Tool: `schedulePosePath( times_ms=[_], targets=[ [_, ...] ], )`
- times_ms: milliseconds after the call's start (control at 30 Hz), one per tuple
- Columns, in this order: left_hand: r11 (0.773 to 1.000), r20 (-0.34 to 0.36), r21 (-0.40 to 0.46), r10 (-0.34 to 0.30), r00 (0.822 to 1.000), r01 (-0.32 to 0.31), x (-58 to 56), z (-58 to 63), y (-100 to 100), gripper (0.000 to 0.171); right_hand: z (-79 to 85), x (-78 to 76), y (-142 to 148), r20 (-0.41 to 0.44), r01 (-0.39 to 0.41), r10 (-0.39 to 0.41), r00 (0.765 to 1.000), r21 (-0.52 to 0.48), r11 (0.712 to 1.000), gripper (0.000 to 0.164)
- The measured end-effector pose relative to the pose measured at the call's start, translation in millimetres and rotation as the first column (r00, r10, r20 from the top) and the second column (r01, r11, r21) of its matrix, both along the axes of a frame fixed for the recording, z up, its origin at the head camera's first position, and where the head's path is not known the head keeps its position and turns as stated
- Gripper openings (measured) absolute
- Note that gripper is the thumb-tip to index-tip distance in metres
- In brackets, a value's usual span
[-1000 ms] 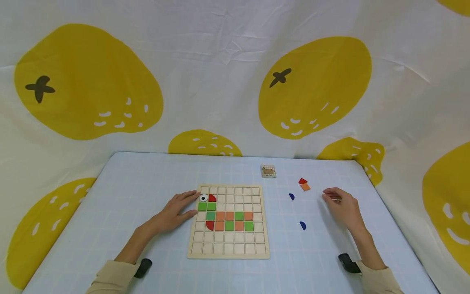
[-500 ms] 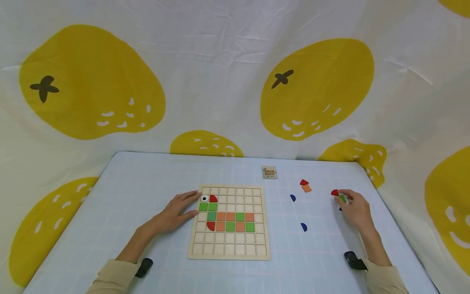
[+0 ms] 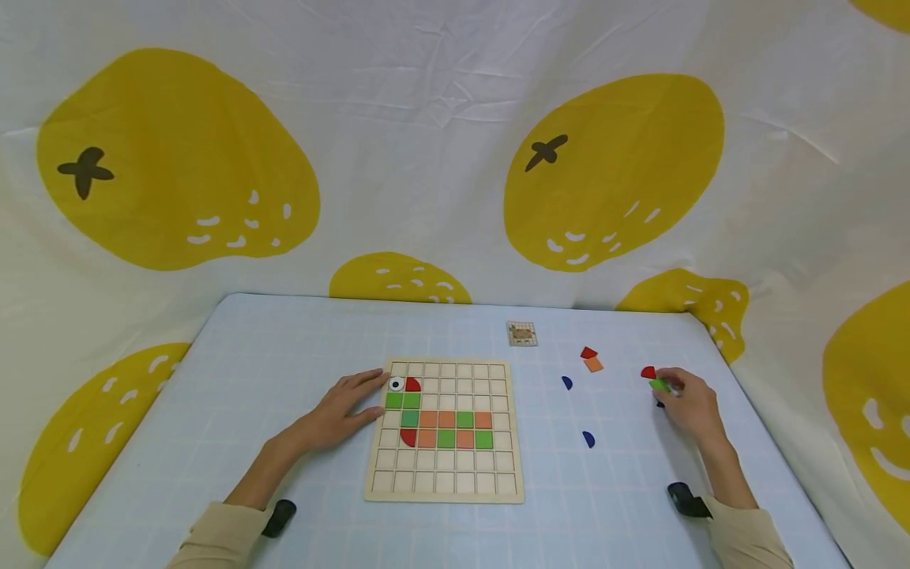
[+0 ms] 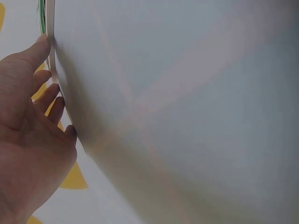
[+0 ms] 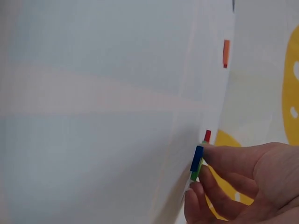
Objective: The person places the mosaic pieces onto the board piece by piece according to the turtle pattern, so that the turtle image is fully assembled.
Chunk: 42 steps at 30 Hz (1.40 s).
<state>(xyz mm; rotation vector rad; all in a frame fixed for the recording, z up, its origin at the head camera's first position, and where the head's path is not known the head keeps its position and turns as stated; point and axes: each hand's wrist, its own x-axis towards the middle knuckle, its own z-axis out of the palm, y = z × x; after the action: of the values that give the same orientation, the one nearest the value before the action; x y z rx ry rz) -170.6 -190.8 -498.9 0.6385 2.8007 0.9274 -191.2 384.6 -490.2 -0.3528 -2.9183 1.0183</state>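
In the head view, my left hand (image 3: 350,406) rests at the left edge of a wooden grid board (image 3: 444,479), fingertips and thumb against the rim. The left wrist view shows its thumb (image 4: 39,52) at that edge. Green, orange and red tiles and a white eye tile (image 3: 396,384) sit in the board's cells. My right hand (image 3: 688,405) pinches a green tile (image 3: 659,385) between thumb and fingers at the right of the table. Right by its fingertips lie a red quarter-round piece (image 3: 648,371) and a dark blue piece (image 5: 196,158), the latter mostly hidden in the head view.
Between board and right hand lie two dark blue half-round pieces, one nearer the back (image 3: 566,383) and one nearer the front (image 3: 588,439). Behind them are a red piece (image 3: 588,352) and an orange tile (image 3: 593,365). A small picture card (image 3: 522,333) lies beyond the board.
My right hand has shifted right, uncovering the red piece, and now pinches the green tile, which has turned flatter to view. The left hand stays at the board; the head view has shifted slightly.
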Motion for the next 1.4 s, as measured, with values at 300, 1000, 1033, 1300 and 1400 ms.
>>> schedulePosePath(
  times_ms=[300,1000,1033,1300,1400],
  targets=[
    [1.000,-0.002,0.005,-0.002,1.000,0.002,0.3,0.4,0,0.062,3.7,1.1,-4,-0.035,-0.004,0.004,0.999,0.001,1.000,0.036],
    [1.000,-0.005,0.010,-0.011,1.000,0.011,-0.5,-1.6,-2,0.062,17.3,10.6,-44,-0.168,-0.103,0.102,0.980,0.006,0.995,0.020],
    [1.000,-0.005,0.010,-0.010,1.000,0.010,-0.4,-1.3,-2,0.062,18.4,11.3,-47,-0.173,-0.109,0.107,0.979,-0.001,0.994,0.020],
    [1.000,0.007,0.020,-0.005,1.000,0.005,1.1,2.6,0,0.061,23.7,13.9,-69,-0.220,-0.156,0.148,0.964,-0.019,0.988,0.019],
    [1.000,0.006,0.017,-0.008,1.000,0.008,1.1,2.4,0,0.061,24.0,14.1,-77,-0.237,-0.180,0.169,0.957,-0.024,0.983,0.020]
  ],
)
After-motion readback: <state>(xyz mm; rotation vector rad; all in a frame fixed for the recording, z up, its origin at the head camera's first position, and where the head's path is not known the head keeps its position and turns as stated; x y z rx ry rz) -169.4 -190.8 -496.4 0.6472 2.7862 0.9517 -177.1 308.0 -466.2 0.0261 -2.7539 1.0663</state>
